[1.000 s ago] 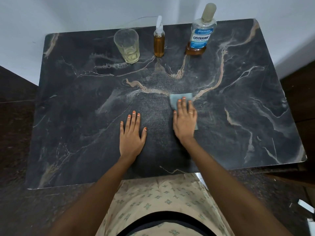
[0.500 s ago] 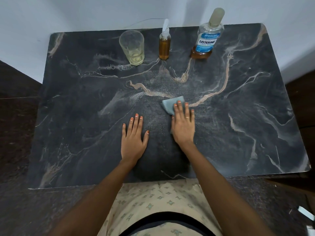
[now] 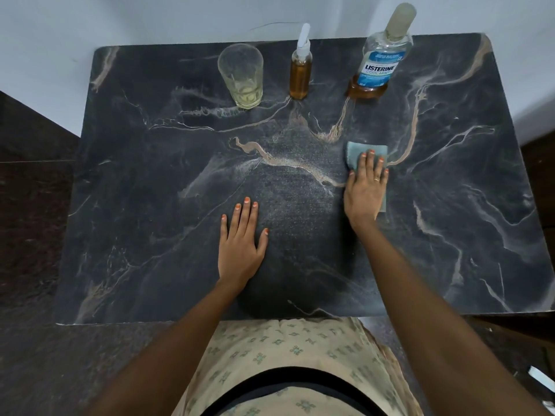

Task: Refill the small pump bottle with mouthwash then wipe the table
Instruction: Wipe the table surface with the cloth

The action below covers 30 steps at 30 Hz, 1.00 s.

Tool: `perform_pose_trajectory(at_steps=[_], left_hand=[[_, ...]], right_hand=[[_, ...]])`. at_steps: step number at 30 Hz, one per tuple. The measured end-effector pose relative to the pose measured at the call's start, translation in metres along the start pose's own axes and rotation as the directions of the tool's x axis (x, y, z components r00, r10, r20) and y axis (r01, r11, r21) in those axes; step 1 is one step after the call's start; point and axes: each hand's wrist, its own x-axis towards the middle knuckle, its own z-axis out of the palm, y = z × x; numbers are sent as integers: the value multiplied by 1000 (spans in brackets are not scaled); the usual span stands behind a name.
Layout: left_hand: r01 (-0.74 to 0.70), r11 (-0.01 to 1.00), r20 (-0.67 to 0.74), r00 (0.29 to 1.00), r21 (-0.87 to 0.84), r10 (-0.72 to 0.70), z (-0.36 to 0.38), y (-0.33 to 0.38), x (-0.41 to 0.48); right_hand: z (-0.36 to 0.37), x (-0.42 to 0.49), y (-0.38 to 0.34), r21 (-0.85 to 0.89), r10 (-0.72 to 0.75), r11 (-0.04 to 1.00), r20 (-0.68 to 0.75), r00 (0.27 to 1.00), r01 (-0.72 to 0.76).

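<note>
My right hand (image 3: 365,190) lies flat on a folded grey-blue cloth (image 3: 357,150), fingers straight and close together, pressing it onto the table (image 3: 450,205). The cloth's far end shows beyond my fingertips, and a thin strip of it shows beside the outer edge of my palm. There is a ring (image 3: 376,179) on one finger of that hand. My left hand (image 3: 240,247) rests palm down on the bare table, fingers extended and thumb spread, holding nothing; it sits nearer to me than the right and well apart from the cloth.

The table is dark stone-patterned, with tan and white veins, and the stretch between my hands looks dull and grainy.

Along the far edge, by the pale wall (image 3: 150,19), three containers stand upright in a row, apart from one another. In the middle is the small pump bottle (image 3: 300,73), clear with a white pump head, filled with amber liquid almost to the neck. To its right is the mouthwash bottle (image 3: 380,67), clear with a blue Listerine label and a pale cap on, holding only a shallow layer of amber liquid at the bottom. To the left is a clear glass (image 3: 241,76) with a little pale yellowish liquid in its base.
</note>
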Motion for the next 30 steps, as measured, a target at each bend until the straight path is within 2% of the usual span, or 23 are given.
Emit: perform_pose_trajectory(at_steps=[5, 9, 13, 16, 21, 25, 27, 30], left_hand=[[5, 1000, 4, 1000, 14, -5, 0, 0, 1], [3, 1000, 3, 1000, 29, -3, -1, 1, 1], [1, 999, 11, 1000, 46, -1, -2, 1, 1], [3, 999, 14, 1000, 34, -4, -2, 1, 1], [0, 1000, 13, 1000, 10, 0, -2, 0, 0], [-2, 1000, 11, 1000, -1, 2, -2, 0, 0], [-4, 1000, 11, 1000, 4, 4, -2, 0, 0], [0, 1000, 13, 1000, 11, 0, -2, 0, 0]], right_hand=[[21, -24, -62, -5, -244, 970, 72, 967, 245], [34, -47, -108, 44, -450, 892, 176, 876, 449], [35, -44, -102, -16, -554, 821, 219, 803, 571], [31, -32, -85, -63, -535, 828, 207, 819, 557], [13, 4, -41, -81, -344, 932, 120, 931, 355], [7, 11, -35, -54, -263, 962, 97, 960, 269], [8, 5, -44, -23, -278, 959, 113, 954, 282], [16, -12, -63, -30, -415, 904, 178, 892, 427]])
